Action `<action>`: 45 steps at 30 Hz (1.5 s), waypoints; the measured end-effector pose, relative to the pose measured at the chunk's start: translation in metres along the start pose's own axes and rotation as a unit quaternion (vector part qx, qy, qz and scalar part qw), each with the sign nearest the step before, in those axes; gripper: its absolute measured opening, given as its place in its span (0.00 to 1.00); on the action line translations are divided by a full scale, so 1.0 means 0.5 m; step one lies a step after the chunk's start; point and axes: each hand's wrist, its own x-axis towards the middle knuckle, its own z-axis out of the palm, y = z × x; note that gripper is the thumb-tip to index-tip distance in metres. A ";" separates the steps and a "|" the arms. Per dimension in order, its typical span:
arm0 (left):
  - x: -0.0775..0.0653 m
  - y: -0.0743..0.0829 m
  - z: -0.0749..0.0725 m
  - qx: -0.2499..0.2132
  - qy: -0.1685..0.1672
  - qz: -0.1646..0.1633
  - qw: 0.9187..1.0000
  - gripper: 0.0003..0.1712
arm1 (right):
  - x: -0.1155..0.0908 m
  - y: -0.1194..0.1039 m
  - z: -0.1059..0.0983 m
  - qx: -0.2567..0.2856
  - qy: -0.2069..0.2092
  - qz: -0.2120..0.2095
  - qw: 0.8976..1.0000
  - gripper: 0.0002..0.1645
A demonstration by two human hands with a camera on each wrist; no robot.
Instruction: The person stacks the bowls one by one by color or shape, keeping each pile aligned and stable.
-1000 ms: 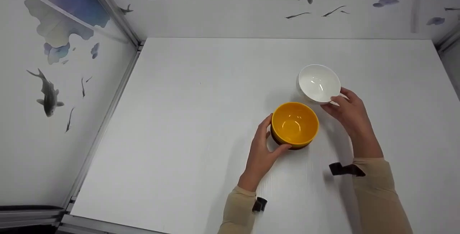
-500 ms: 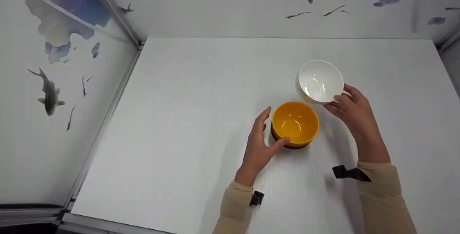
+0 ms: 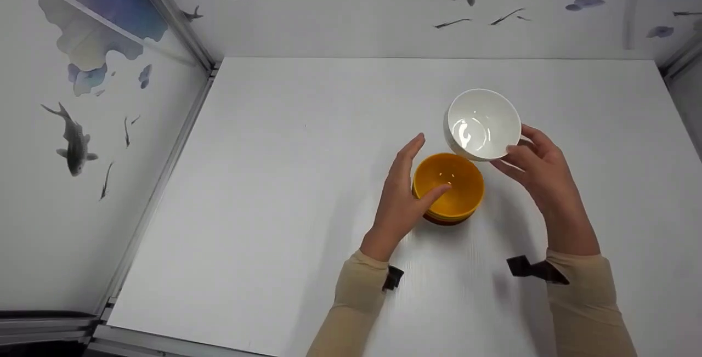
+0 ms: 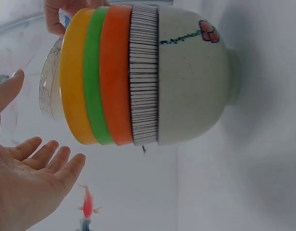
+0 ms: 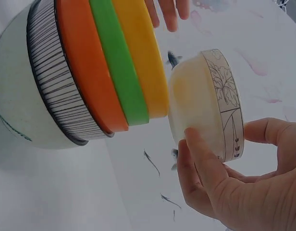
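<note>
A stack of bowls stands on the white table. From top to bottom come a yellow bowl, a green bowl, an orange bowl, a black-striped bowl and a pale bowl with a red flower. My right hand holds a white bowl by its near right side, thumb at the rim and fingers underneath. That bowl hangs just beyond the stack; leaf drawings band its outside in the right wrist view. My left hand, fingers spread, hovers by the stack's left side, thumb above the yellow bowl.
White tabletop stretches left of the stack. Panels printed with fish stand at the back and left, joined by a metal frame post. Black straps with small mounts sit on both sleeves.
My left hand has let go of the stack and risen, moving away from me. The white bowl in my right hand has risen, shifting right, then back left toward the stack.
</note>
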 end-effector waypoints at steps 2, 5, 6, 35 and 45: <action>0.012 0.010 0.001 0.006 -0.001 0.015 1.000 0.48 | -0.005 -0.004 0.003 -0.010 -0.006 -0.002 1.000 0.35; 0.027 0.022 0.005 0.010 -0.009 0.028 1.000 0.49 | -0.013 -0.009 0.008 -0.041 -0.015 -0.006 0.999 0.35; 0.030 0.026 0.006 0.009 -0.012 0.030 0.999 0.50 | -0.015 -0.010 0.010 -0.054 -0.019 -0.009 0.998 0.35; -0.024 0.005 -0.011 0.007 0.050 0.025 0.998 0.43 | -0.105 0.026 0.044 -0.337 -0.013 -0.124 0.933 0.44; -0.052 -0.020 -0.003 0.029 0.041 -0.015 0.999 0.42 | -0.107 0.070 0.047 -0.336 0.001 -0.128 0.933 0.47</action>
